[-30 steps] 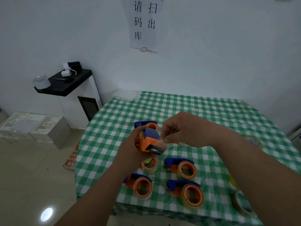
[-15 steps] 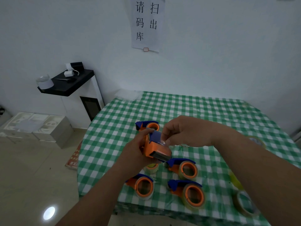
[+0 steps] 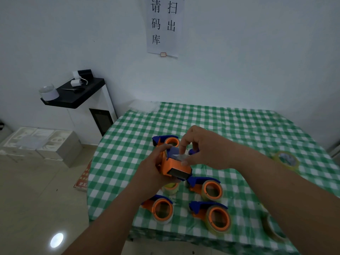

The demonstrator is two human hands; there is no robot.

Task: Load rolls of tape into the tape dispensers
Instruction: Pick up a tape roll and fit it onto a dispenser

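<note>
Dispenser (image 3: 175,167) was held above the table's (image 3: 239,126) front-left part | left hand (image 3: 153,171) wrapped its orange body | right hand (image 3: 202,150) pinched the tape end (image 3: 179,157) at the blue flap | judged light, rigid; tape thin, sticky, best gripped by its free edge.

Two bare forearms enter from the lower edge. Left hand (image 3: 152,172) and right hand (image 3: 206,150) ungloved. No sleeves, cuffs, watch or rings visible on either arm. Fingers (image 3: 182,144) short-nailed where seen; detail otherwise blurred.
</note>
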